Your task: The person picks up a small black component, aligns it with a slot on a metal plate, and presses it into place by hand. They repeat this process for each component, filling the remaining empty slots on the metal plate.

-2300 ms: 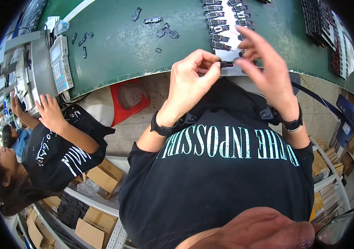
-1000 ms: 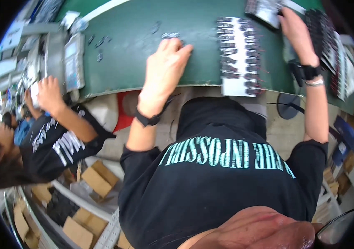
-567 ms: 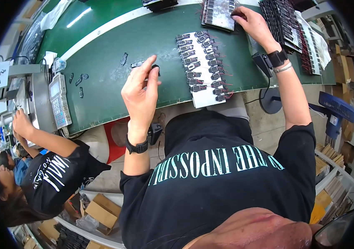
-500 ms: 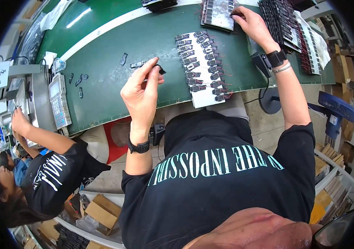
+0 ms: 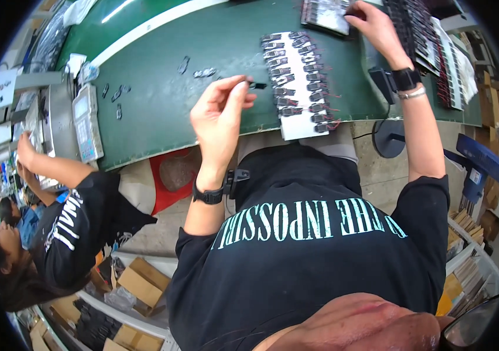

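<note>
My left hand [image 5: 220, 111] is raised over the green table, its thumb and fingers pinched on a small black part [image 5: 258, 85]. Just right of it lies a white board [image 5: 305, 130] carrying two columns of small black modules with thin red wires. At the far side my right hand [image 5: 376, 30] reaches to the right edge of a tray of parts [image 5: 332, 20]. Its fingers are bent together, and what is between them is too dark to make out. A few loose black modules [image 5: 205, 73] lie on the table beyond my left hand.
Stacked dark trays [image 5: 404, 35] stand right of my right hand, beside more wired strips [image 5: 449, 76]. A grey keypad device [image 5: 87, 126] sits at the table's left. Another person [image 5: 68, 216] works at the left. A blue fan [image 5: 476, 167] stands at right.
My left hand has moved right, toward the white board, with the small black part in its fingers. My right hand stays by the far tray. The whole view has shifted slightly.
</note>
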A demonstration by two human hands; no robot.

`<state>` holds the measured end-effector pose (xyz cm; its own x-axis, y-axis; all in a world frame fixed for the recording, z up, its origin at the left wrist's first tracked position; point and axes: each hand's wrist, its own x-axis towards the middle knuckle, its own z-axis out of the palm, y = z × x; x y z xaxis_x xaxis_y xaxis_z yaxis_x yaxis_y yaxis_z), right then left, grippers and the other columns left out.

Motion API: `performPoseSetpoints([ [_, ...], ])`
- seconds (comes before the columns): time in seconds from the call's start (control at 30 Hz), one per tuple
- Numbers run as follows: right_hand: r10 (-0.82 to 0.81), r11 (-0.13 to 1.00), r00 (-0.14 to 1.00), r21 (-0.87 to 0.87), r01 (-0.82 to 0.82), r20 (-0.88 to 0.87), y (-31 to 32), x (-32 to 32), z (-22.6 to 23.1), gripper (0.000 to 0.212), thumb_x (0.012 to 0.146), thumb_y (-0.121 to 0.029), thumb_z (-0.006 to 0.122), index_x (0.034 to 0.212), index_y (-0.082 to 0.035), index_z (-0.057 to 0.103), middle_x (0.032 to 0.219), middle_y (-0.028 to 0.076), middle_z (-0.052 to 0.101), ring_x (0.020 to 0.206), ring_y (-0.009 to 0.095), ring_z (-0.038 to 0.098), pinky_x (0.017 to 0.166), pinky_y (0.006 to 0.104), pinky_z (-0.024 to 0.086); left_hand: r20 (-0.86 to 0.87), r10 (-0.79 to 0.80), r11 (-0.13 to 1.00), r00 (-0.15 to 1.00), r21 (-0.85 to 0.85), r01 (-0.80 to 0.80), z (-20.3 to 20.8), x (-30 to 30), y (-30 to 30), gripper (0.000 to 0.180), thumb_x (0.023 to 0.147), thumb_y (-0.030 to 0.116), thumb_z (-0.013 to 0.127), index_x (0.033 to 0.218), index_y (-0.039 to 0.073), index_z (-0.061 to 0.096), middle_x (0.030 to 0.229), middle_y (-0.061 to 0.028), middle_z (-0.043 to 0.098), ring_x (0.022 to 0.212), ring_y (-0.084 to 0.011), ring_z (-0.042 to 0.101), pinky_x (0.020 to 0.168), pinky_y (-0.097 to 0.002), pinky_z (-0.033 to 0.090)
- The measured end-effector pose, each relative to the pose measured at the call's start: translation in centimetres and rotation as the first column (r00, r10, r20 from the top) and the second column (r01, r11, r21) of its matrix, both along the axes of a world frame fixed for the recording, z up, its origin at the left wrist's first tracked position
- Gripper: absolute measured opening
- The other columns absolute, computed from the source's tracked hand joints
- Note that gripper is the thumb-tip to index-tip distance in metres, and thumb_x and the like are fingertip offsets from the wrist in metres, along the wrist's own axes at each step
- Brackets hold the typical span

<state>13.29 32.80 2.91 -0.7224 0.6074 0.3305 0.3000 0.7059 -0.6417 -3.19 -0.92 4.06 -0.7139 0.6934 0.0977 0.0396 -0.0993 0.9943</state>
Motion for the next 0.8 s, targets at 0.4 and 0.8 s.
performPoseSetpoints([
  [0.4,0.148,0.750,0.972,-0.621,-0.231,-0.182,-20.2,1.0,4.3,0.019,0.095,-0.002,0.064,0.114,0.001,0.065,0.105,0.003,0.067,0.092,0.007,0.062,0.083,0.0206,0.050,0.203,-0.102,0.991,0.974,0.104,0.082,0.1,2.6,2.1,0.018,0.094,0.005,0.068,0.109,-0.004,0.069,0.089,-0.0084,0.073,0.075,-0.0112,0.069,0.069,-0.0231,0.057],
  [0.8,0.055,0.810,0.973,-0.559,-0.175,-0.225,-20.0,0.3,3.1,0.015,0.096,-0.002,0.062,0.109,0.002,0.068,0.103,0.002,0.066,0.089,0.007,0.062,0.081,0.0214,0.051,0.307,-0.196,0.980,0.931,0.081,0.179,0.0,4.1,1.9,0.022,0.098,0.004,0.061,0.117,-0.007,0.066,0.101,-0.0128,0.073,0.089,-0.0163,0.072,0.080,-0.0267,0.060],
])
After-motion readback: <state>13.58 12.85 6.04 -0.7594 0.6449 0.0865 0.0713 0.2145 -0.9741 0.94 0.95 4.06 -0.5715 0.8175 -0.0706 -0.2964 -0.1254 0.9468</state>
